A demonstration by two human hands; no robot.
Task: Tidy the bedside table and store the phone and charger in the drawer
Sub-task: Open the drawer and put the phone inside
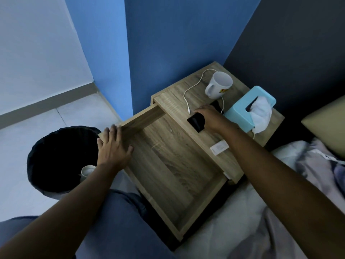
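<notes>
Both my forearms reach forward over the open drawer (173,165), which is pulled far out and has nothing inside. My left hand (113,146) lies flat, fingers spread, on its left wall to steady it. My right hand (207,116) is closed around the black phone (196,122) on the bedside table (175,101), beside the white charger cable (188,90). Next I think I must lift the phone and lower it into the drawer.

**What I can't see**

My right hand (207,116) covers the middle of the phone (196,121). The cable (188,90) vanishes behind the mug (219,85) and tissue box (248,107). My arms run off the bottom edge.
</notes>
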